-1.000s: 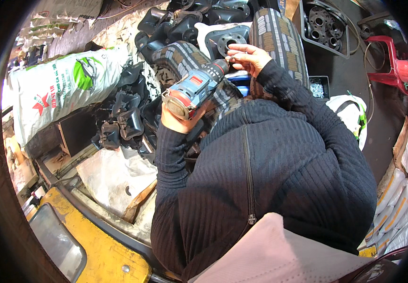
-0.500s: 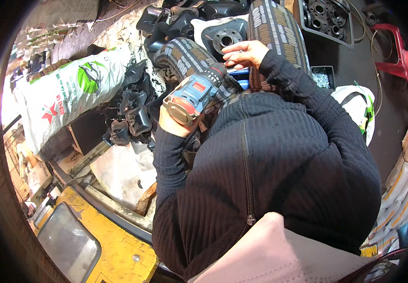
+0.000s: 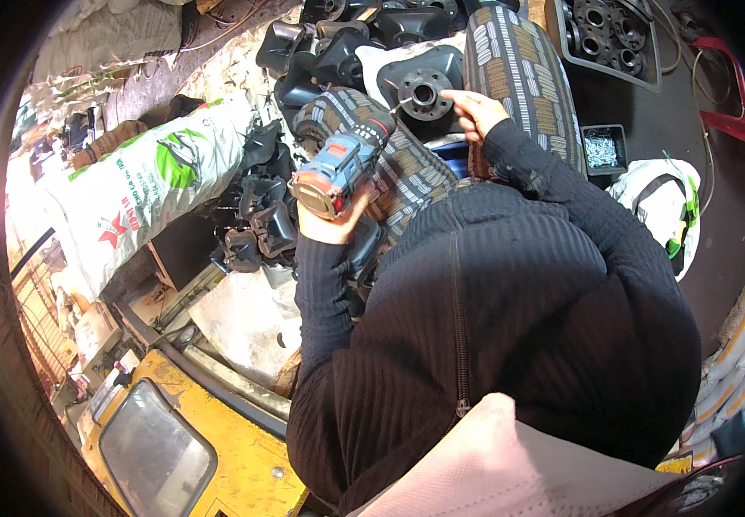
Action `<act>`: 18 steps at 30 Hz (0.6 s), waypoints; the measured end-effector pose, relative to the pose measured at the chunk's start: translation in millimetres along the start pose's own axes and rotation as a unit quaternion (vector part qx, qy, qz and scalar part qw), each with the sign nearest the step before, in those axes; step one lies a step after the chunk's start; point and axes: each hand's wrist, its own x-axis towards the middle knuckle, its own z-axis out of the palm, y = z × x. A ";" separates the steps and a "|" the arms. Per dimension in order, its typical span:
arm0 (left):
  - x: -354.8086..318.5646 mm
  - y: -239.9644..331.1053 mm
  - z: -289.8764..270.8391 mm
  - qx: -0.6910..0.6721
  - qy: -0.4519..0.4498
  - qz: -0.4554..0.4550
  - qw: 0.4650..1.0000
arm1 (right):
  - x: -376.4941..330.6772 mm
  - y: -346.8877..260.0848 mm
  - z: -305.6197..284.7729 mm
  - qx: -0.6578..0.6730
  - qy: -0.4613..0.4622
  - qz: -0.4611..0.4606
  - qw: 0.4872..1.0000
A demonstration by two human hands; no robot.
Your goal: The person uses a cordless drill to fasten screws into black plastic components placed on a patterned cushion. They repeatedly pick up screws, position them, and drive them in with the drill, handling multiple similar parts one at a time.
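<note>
My left hand (image 3: pixel 334 226) is wrapped round the grip of a blue and red cordless drill (image 3: pixel 338 164), held above my left thigh. Its thin bit points up and right, at the left side of a round metal flange (image 3: pixel 425 114). That flange, with a centre hole and a ring of small holes, lies on a black square-edged part (image 3: pixel 448 65) between my knees. From the other side, my right hand (image 3: pixel 482 114) reaches in with its index fingertip at the flange's right rim. The other fingers are curled, and whatever they may hold is hidden.
A grey bin of metal flanges (image 3: pixel 609 39) stands at the far right, above a small black tray of screws (image 3: pixel 601 148). Several black moulded parts (image 3: pixel 338 56) pile up ahead and left. A white sack (image 3: pixel 144 181), a yellow machine panel (image 3: pixel 243 457) and a red chair (image 3: pixel 738 90) surround me.
The drill has tilted and moved slightly back from the flange, its bit now visible. My right hand has shifted from in front of the flange to its right rim, uncovering the flange.
</note>
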 end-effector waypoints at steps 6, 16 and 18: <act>34.3 -21.4 11.2 -0.053 0.000 -0.029 0.998 | 47.6 40.2 -15.1 -0.213 0.256 -0.127 0.934; 70.5 -29.1 22.8 -0.071 -0.028 -0.061 0.995 | 75.5 42.9 -18.6 -0.247 0.187 -0.062 0.949; 71.6 -28.1 18.1 -0.056 -0.048 -0.056 0.996 | 70.9 37.3 -11.6 -0.211 0.166 -0.114 0.957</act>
